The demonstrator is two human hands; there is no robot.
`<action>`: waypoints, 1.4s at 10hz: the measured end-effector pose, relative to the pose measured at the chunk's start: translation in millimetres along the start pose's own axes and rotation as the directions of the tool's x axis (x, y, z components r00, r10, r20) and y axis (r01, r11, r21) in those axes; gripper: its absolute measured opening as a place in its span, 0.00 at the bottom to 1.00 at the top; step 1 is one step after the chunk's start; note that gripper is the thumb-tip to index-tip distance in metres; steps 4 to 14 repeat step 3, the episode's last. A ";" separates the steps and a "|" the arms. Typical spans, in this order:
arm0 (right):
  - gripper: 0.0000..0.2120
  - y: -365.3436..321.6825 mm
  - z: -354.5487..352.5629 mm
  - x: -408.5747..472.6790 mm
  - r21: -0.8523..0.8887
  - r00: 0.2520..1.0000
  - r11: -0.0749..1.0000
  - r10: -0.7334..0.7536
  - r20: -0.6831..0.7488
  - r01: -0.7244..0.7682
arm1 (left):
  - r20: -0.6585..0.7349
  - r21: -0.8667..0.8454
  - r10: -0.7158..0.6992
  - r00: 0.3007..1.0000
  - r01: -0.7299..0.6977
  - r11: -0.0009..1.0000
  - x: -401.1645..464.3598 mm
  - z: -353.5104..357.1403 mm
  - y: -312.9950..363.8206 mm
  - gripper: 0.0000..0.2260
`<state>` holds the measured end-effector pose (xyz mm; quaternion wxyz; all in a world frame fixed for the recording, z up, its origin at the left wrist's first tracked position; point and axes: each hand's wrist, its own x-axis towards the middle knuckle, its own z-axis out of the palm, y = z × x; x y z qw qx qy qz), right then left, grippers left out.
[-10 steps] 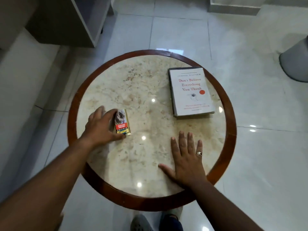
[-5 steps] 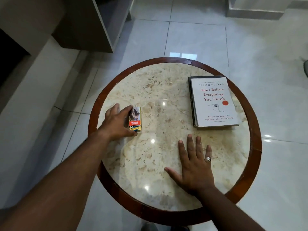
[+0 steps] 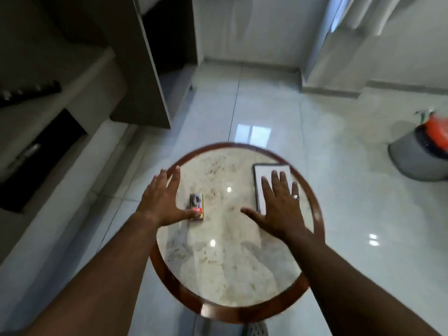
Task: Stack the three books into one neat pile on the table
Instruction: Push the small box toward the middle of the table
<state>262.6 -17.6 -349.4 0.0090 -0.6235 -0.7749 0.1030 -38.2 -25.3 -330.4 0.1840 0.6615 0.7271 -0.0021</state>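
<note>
Spreading wide and holding nothing, the left hand flanked the small colourful book — the right hand covered the white-covered book on the round marble counter — seemingly to gather them.

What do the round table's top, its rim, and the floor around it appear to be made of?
Table top: beige veined stone, likely polished marble, showing light glints. Rim: reddish-brown, glossy, probably varnished wood. Floor: large pale glossy tiles, with visible joints and a window reflection.
</note>
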 end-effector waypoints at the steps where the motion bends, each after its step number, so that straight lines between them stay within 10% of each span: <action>1: 0.56 -9.5 -131.8 20.6 -0.081 0.980 0.997 -0.037 -0.195 0.022 | -0.125 0.035 0.041 0.991 -0.037 0.999 -20.3 -95.2 26.7 0.60; 3: 0.57 -45.3 -397.6 8.8 -0.197 0.790 0.979 -0.158 -0.592 0.048 | -0.585 0.178 0.201 0.786 -0.118 0.977 -63.4 -331.5 92.6 0.61; 14: 0.57 -45.3 -397.6 8.8 -0.197 0.790 0.979 -0.158 -0.592 0.048 | -0.585 0.178 0.201 0.786 -0.118 0.977 -63.4 -331.5 92.6 0.61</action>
